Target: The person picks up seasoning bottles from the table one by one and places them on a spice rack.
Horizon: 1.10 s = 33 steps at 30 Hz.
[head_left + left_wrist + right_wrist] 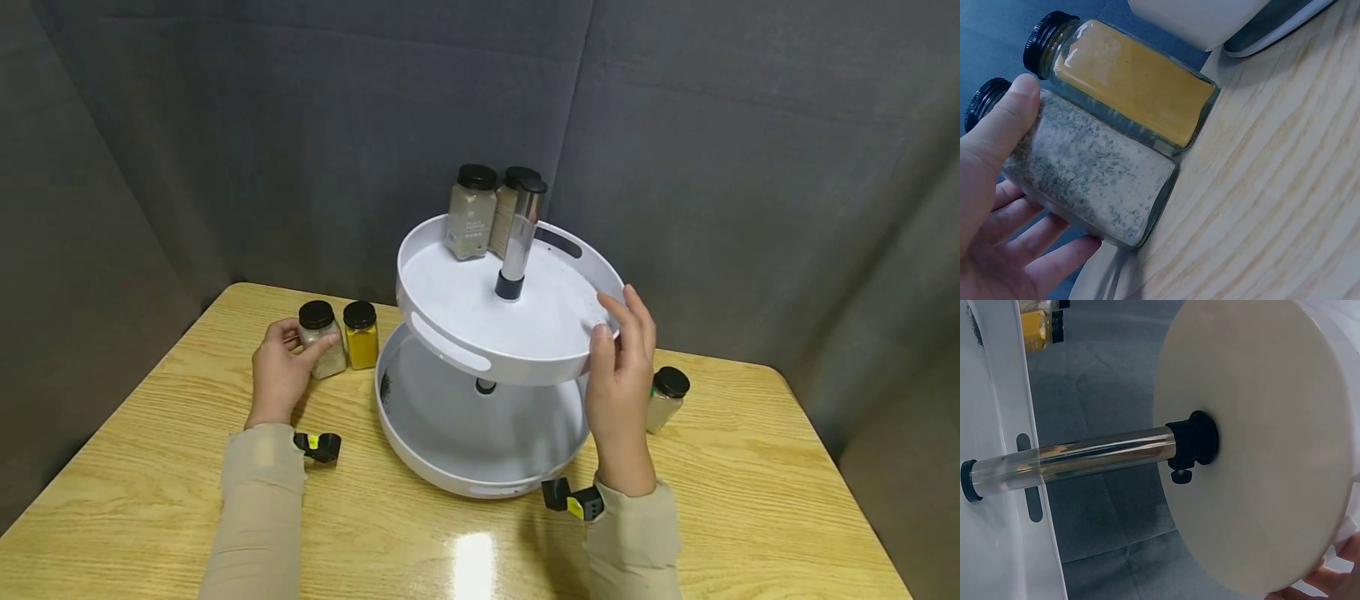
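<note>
On the left, my left hand (281,371) holds a square glass spice jar (1091,169) with grey-green flakes, thumb across its front and fingers behind. Right beside it stands a jar of yellow powder (1129,81), also black-capped. My right hand (622,383) grips the right rim of the upper tray (442,321) of a white two-tier turntable, fingers over the edge. That tray sits tilted above the lower tray (480,442). A black pepper jar (471,217) and a second jar (504,221) stand on the upper tray, behind the chrome post (521,237).
Another black-capped jar (663,400) stands on the wooden table (750,483), to the right of my right hand. Dark specks (386,389) lie at the lower tray's left side. A grey cloth (300,142) hangs behind the table.
</note>
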Tool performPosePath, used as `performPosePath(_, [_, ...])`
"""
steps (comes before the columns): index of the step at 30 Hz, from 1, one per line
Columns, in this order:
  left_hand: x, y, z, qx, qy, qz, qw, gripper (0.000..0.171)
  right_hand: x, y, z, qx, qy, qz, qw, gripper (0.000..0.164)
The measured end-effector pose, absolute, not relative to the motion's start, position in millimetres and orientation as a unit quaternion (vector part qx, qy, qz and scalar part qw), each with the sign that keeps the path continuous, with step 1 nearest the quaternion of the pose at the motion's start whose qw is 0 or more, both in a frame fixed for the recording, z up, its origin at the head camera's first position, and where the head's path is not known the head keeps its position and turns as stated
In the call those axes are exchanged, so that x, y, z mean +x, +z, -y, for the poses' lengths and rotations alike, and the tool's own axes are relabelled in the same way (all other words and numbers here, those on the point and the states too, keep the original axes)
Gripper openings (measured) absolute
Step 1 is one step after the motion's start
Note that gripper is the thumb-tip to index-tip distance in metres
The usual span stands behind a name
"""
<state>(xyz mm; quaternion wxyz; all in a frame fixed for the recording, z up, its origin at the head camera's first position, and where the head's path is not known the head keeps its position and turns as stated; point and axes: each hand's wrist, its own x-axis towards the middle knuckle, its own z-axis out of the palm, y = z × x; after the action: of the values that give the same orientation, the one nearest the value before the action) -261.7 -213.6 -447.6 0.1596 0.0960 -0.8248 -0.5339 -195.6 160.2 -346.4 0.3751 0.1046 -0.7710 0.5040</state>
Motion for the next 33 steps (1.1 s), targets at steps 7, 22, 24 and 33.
performPosePath(7, [-260.5, -445.9, 213.2, 0.092, -0.521, 0.834, 0.157, 0.072, -196.6, -347.3, -160.0, 0.108, 0.505, 0.769, 0.378, 0.043])
performPosePath(22, [-252.9, -422.9, 209.8, 0.064, -0.484, 0.851, 0.191, 0.070, -197.1, -345.1, -159.4, 0.118, 0.509, 0.762, 0.384, 0.042])
performPosePath(24, [-252.2, -419.6, 209.1, 0.060, -0.479, 0.853, 0.198, 0.070, -197.2, -345.2, -159.5, 0.116, 0.508, 0.763, 0.383, 0.042])
performPosePath(33, [-245.7, -399.3, 204.7, 0.053, -0.466, 0.853, 0.227, 0.071, -196.5, -347.4, -160.5, 0.114, 0.503, 0.768, 0.380, 0.043])
